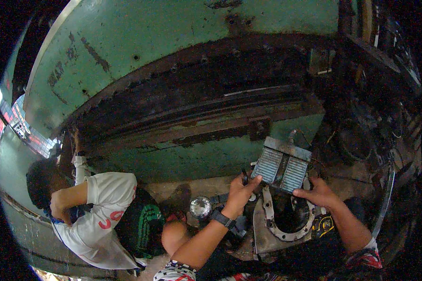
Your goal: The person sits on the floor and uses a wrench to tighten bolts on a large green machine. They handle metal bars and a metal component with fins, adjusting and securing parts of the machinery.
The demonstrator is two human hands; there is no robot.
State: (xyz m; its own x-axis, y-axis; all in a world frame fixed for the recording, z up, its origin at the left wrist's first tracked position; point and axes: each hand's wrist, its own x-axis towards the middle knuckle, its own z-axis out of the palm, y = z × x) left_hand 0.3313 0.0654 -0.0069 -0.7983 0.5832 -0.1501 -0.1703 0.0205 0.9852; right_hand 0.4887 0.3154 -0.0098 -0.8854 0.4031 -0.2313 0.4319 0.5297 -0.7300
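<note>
A grey metal box with two ribbed panels (285,164) is held up tilted in front of me. A fitting with a thin wire sticks up from its top edge. My left hand (240,195), with a dark watch on the wrist, grips its lower left corner, thumb on the front. My right hand (318,193) grips its lower right corner, thumb also on the front; the other fingers are mostly hidden behind. Just below the box lies a metal flange ring (269,216) with bolt holes around a dark opening. A yellow and black tape measure (323,225) sits at the ring's right side.
A large green machine body (183,35) with a dark curved recess arches ahead, above a green lower panel (192,158). At left, a person in a white shirt (110,206) crouches close by. A shiny round metal object (200,207) stands left of my left hand. Dark machine parts crowd the right.
</note>
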